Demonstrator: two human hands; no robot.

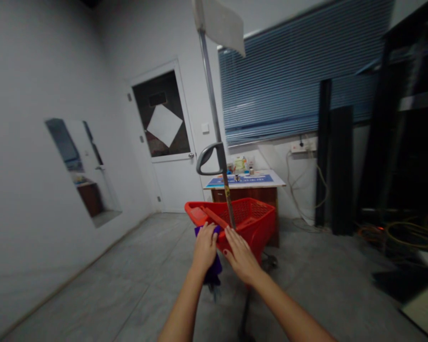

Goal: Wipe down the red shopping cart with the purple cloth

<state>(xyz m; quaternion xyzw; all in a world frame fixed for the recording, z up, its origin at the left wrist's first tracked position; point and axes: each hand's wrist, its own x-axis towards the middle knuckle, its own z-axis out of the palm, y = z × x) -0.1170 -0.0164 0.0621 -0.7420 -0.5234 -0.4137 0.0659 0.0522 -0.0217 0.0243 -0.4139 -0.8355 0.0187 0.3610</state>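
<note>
A red plastic shopping cart point(264, 225) with a latticed basket stands in front of me. My left hand point(205, 247) is closed over a purple cloth point(213, 275) at the cart's near edge, and the cloth hangs down below the fingers. Beside it, my right hand point(240, 254) rests on the cart's near rim with its fingers stretched out and thumb apart. A metal pole point(210, 90) rises from the cart, with a grey loop handle point(209, 159) partway up and a pale flag-like sheet point(223, 26) at its top.
Behind the cart is a desk point(244, 180) with small items on it. A white door point(174, 183) and a wall mirror point(85, 171) are to the left. Dark panels point(341, 171), a black rack point(399, 142) and loose cables point(406, 235) lie to the right.
</note>
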